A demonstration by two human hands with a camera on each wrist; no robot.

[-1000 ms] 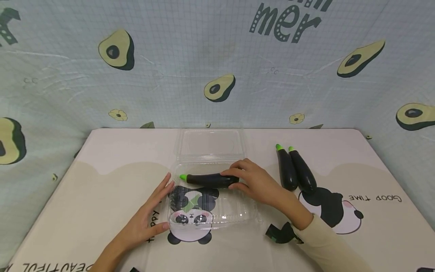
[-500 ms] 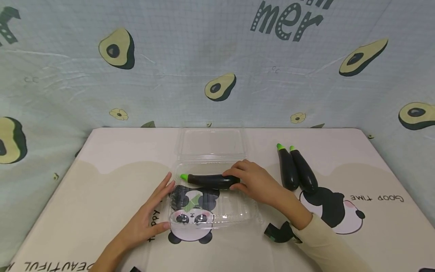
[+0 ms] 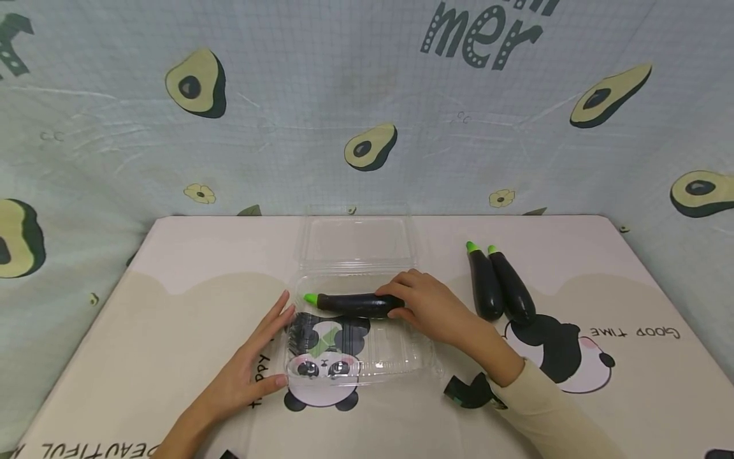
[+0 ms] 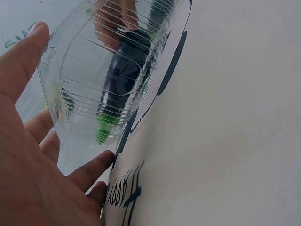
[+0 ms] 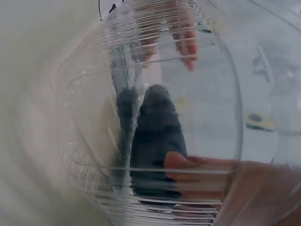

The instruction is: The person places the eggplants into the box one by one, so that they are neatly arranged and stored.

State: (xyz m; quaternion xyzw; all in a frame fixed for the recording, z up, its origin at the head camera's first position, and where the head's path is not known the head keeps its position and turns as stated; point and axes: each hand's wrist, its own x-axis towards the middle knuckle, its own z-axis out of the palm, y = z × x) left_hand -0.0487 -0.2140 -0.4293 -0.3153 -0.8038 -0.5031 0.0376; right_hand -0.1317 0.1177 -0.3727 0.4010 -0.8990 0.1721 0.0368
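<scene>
A clear plastic clamshell box (image 3: 395,357) lies on the table with its lid folded back. Inside, toward its far side, a dark eggplant (image 3: 350,305) with a green tip lies crosswise, tip to the left. My right hand (image 3: 430,306) reaches over the right side of the box and grips the thick end between fingers and thumb. My left hand (image 3: 252,366) rests against the left wall with fingers spread and fairly straight. Through the ribbed plastic, the left wrist view shows the eggplant (image 4: 123,70), and the right wrist view shows my right fingers (image 5: 197,174) on it.
Two more eggplants lie side by side at the right, the left one (image 3: 485,287) touching or nearly touching the right one (image 3: 513,290). A black strap (image 3: 470,391) circles near my right wrist. A patterned curtain (image 3: 287,127) hangs behind the table.
Almost nothing differs. Both hands, the box and the held eggplant keep their places, with only a slight shift of the whole head view.
</scene>
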